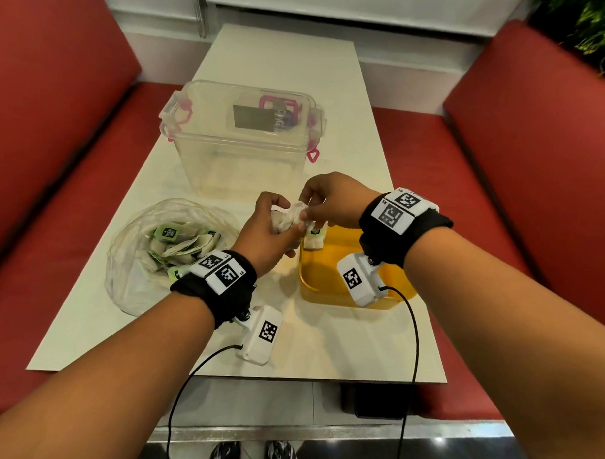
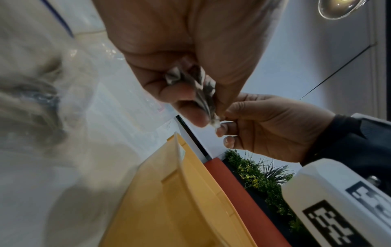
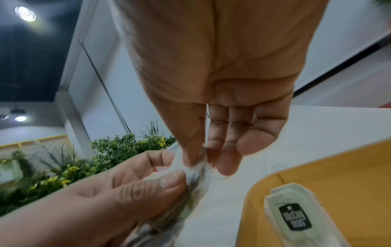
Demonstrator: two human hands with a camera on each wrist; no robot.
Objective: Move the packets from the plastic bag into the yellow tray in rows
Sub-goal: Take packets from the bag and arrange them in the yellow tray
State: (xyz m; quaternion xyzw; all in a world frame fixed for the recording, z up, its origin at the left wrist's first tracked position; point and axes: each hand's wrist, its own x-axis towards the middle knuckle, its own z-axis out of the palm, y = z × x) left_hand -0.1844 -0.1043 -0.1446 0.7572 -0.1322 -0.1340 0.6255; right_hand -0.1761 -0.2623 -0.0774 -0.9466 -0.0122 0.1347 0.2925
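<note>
Both hands meet above the table, just left of the yellow tray (image 1: 323, 292). My left hand (image 1: 266, 231) grips a small bunch of white packets (image 1: 288, 216), fingers curled round them. My right hand (image 1: 324, 202) pinches the top packet of that bunch between thumb and forefinger; the left wrist view shows the pinch on the packets (image 2: 203, 93), and the right wrist view shows it on the packets (image 3: 198, 173). The clear plastic bag (image 1: 156, 255) lies at the left with several green-labelled packets inside. Two packets (image 1: 314, 238) lie at the tray's far left corner, also visible as tray packets (image 3: 296, 215).
A large clear lidded box (image 1: 242, 138) with pink clasps stands behind the hands. The white table (image 1: 324, 350) is bordered by red bench seats (image 1: 523, 141) on both sides. Wrist camera cables hang over the table's front edge.
</note>
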